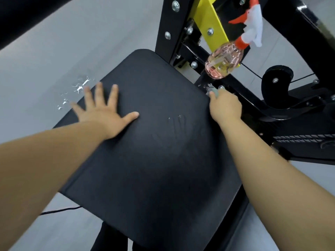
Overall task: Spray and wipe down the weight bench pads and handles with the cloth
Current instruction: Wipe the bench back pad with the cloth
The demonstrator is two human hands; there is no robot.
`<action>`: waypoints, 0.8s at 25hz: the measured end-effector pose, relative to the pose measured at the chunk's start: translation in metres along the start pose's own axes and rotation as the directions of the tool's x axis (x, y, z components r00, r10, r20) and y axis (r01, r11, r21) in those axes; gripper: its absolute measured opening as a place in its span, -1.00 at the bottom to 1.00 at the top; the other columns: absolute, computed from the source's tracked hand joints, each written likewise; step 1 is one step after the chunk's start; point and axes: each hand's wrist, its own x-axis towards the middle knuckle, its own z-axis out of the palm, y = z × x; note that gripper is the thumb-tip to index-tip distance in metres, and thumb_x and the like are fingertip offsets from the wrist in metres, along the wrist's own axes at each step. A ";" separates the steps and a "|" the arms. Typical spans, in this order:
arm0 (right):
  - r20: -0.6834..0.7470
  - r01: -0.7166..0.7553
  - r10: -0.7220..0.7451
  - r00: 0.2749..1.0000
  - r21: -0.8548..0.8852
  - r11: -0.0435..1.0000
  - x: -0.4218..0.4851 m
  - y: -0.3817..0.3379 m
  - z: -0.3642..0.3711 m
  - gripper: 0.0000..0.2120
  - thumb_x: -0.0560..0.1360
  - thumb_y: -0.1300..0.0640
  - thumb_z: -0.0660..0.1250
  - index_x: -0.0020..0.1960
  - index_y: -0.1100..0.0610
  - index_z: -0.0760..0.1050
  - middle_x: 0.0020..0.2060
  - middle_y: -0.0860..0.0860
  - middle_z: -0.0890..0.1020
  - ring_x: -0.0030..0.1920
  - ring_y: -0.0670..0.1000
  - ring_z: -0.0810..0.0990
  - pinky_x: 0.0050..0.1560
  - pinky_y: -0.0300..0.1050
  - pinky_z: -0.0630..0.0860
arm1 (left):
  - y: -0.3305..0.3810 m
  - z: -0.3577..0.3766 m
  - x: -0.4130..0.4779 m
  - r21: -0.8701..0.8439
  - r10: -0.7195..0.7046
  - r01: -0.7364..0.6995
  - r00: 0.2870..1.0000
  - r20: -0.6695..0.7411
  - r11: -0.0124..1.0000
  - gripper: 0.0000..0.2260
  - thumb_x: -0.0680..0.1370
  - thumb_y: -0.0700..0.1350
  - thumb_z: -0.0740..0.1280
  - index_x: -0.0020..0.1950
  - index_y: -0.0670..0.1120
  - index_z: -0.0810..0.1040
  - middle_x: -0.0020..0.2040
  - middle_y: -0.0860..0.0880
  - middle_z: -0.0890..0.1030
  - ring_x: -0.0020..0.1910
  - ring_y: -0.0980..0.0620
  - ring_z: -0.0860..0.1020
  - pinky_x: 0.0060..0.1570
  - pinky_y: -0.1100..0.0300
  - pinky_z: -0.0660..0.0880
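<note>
Two bare forearms reach in from the near edge over the black seat pad [154,160], which lies under both hands and fills most of the view. Beyond the right hand [225,105] rises the black and yellow machine frame [168,19]. The left hand [101,113] lies flat on the pad with fingers spread wide, gripping nothing. The right hand sits at the pad's far right edge, knuckles up and fingers curled around a pale scrap [215,93] that is probably the cloth, though too little shows to be sure. Just past those fingers the spray bottle [224,60] with pink liquid hangs from the frame, held by neither hand. Droplets [78,89] glint on the floor just beyond the left fingertips, and a faint handprint [177,127] marks the pad between the hands. Spraying looks done here and the pad partly wiped; I judge the edge is in hand, with the handles still to do.
</note>
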 end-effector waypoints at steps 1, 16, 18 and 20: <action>-0.011 0.026 -0.026 1.000 0.011 1.000 0.013 -0.022 0.007 -0.65 0.64 0.02 0.03 0.14 0.25 0.45 0.09 0.23 0.57 0.11 0.25 0.50 -0.10 -0.04 0.32 | -0.011 -0.002 0.009 -0.044 -0.050 0.052 0.997 0.053 0.998 -0.11 0.34 0.53 -0.01 0.49 0.19 -0.33 0.52 0.04 -0.34 0.50 -0.10 -0.31 0.39 -0.33 -0.11; -0.037 0.075 -0.074 0.997 0.037 0.997 0.030 -0.063 0.012 -0.63 0.64 0.00 0.04 0.13 0.29 0.42 0.02 0.28 0.57 0.04 0.27 0.51 -0.14 -0.03 0.29 | -0.017 -0.013 0.024 -0.044 -0.015 0.030 0.949 0.314 0.999 -0.08 0.30 0.56 -0.05 0.37 0.19 -0.55 0.39 -0.01 -0.59 0.45 -0.17 -0.43 0.31 -0.45 -0.11; -0.046 0.116 -0.114 0.992 0.040 0.992 0.054 -0.111 0.022 -0.63 0.64 -0.01 0.03 0.16 0.26 0.42 0.07 0.25 0.56 0.09 0.25 0.51 -0.14 -0.05 0.26 | -0.017 -0.013 0.025 -0.053 -0.004 0.023 0.946 0.324 0.998 -0.09 0.31 0.56 -0.05 0.37 0.19 -0.55 0.38 -0.02 -0.59 0.44 -0.19 -0.44 0.30 -0.46 -0.13; -0.024 0.172 -0.171 0.985 0.063 0.983 0.079 -0.160 0.031 -0.65 0.64 0.00 0.02 0.18 0.23 0.41 0.11 0.21 0.56 0.12 0.22 0.50 -0.13 -0.07 0.25 | -0.018 -0.012 0.026 -0.054 -0.002 0.021 0.946 0.326 0.998 -0.09 0.32 0.55 -0.05 0.36 0.19 -0.56 0.38 -0.02 -0.60 0.43 -0.20 -0.45 0.29 -0.46 -0.15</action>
